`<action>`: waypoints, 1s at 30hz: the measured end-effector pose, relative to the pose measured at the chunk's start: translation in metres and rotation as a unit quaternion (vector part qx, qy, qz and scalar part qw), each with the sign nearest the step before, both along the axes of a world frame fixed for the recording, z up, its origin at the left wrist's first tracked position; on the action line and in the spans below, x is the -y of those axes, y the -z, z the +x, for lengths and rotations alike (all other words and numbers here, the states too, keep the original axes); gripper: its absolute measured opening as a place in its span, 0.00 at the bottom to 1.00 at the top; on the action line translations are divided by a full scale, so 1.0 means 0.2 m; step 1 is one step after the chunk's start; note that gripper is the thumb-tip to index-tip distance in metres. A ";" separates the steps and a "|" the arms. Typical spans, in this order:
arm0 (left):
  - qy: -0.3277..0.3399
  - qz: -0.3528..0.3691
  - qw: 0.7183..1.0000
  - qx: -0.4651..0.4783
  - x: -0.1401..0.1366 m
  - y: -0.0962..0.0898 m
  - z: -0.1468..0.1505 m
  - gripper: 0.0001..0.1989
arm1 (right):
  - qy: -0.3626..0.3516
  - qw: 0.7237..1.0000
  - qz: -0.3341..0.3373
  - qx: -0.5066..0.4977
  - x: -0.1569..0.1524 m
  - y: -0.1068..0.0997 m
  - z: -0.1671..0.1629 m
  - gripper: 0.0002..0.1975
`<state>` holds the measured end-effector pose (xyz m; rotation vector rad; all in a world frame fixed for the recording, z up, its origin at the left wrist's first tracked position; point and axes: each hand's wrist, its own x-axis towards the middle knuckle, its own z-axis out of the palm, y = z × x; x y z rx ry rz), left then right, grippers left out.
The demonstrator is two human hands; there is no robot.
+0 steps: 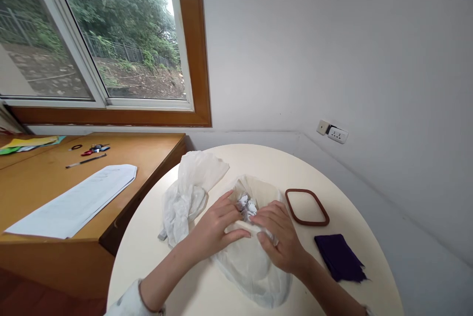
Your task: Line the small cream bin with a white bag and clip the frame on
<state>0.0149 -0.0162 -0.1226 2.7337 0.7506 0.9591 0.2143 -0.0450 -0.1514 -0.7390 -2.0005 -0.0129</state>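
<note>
A whitish translucent plastic bag (254, 269) covers what looks like a cream bin on the round table, its mouth facing up and its edge folded outward. Crumpled white paper (244, 204) shows inside. My left hand (218, 225) grips the left front of the rim, fingers inside and thumb outside on the bag. At the right front, my right hand (283, 237) pinches the bag over the rim, its thumb outside. To the left lies another crumpled white plastic bag (190, 195). A brown rounded-square ring (289, 205) lies right of the bin, near a folded dark purple cloth (338, 256).
The white round table (155, 271) stands against the wall. On the left, a wooden desk (151, 151) bears white paper sheets (84, 200), a pen (86, 161), keys (95, 149) and coloured papers (31, 142). A wall socket (337, 134) is at the right.
</note>
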 end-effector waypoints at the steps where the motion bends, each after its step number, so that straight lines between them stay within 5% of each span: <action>1: -0.002 0.010 1.000 -0.003 0.00 0.00 0.01 0.11 | 0.006 1.000 0.012 0.013 0.00 0.01 0.00 0.10; 9: -0.016 0.059 0.998 -0.012 0.02 0.02 0.00 0.15 | 0.006 0.999 0.048 0.015 -0.05 0.06 0.03 0.04; 19: 0.012 -0.034 0.997 -0.072 -0.04 -0.12 -0.11 0.17 | 0.040 0.995 0.025 0.089 -0.02 -0.05 0.10 0.09; 30: 0.011 -0.048 0.993 -0.108 -0.08 -0.10 -0.11 0.20 | 0.025 0.993 -0.002 0.115 -0.05 -0.02 0.08 0.09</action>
